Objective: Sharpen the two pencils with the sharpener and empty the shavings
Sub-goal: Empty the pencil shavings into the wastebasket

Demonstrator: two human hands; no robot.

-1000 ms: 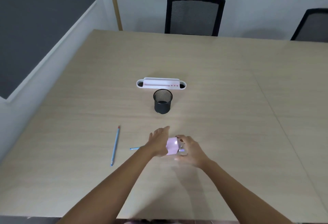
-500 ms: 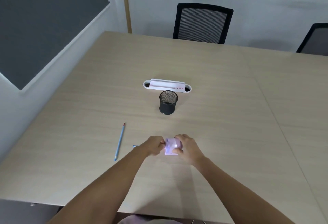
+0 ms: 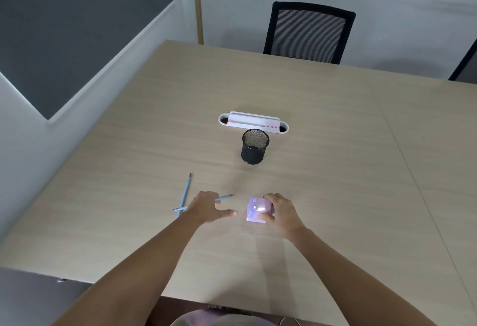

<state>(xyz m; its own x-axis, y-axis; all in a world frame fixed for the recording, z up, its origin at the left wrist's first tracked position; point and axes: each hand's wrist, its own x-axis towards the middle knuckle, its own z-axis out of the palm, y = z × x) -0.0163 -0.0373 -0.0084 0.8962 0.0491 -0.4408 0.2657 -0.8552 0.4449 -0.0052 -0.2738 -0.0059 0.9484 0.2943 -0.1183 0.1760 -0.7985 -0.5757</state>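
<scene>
A lilac box-shaped sharpener [image 3: 254,210] stands on the wooden table [image 3: 335,170], and my right hand [image 3: 282,212] grips it from the right. My left hand [image 3: 209,208] is a little to its left and holds a blue pencil [image 3: 224,197] between the fingers. That pencil's red tip points right toward the sharpener without touching it, and its tail sticks out behind the hand. A second blue pencil [image 3: 186,191] lies on the table left of my left hand, red tip pointing away from me. The two pencils cross near its near end.
A black mesh cup [image 3: 254,147] stands beyond the hands, with a white desk tray [image 3: 253,123] just behind it. Two black chairs [image 3: 308,32] sit at the far edge. The table's near edge runs just under my forearms.
My left hand has pulled away from the sharpener to the left, drawing the pencil out. The right hand with the sharpener has shifted slightly right. The camera has moved a little.
</scene>
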